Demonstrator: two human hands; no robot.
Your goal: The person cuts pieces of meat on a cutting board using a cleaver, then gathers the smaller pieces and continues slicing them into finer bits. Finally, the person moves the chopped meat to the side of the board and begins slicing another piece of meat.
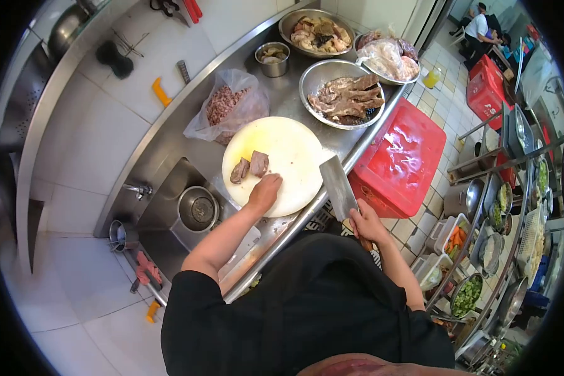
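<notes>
A round white cutting board [301, 150] lies on the steel counter, with two chunks of cooked-looking meat, a brownish piece [239, 170] and a paler piece [259, 163], side by side on its left part. My left hand [266, 193] rests on the board just below the paler piece, fingers curled; whatever they may hold is hidden. My right hand [368, 224] is closed round the handle of a cleaver [339, 185]. Its broad blade points up and away, beside the board's right edge and apart from the meat.
Behind the board stand a plastic bag of minced meat [225, 106], a bowl of large meat pieces [348, 94], a small steel pot [273, 59] and more filled bowls. A sink [169, 182] is at left, a red crate [401, 150] at right. People sit far back.
</notes>
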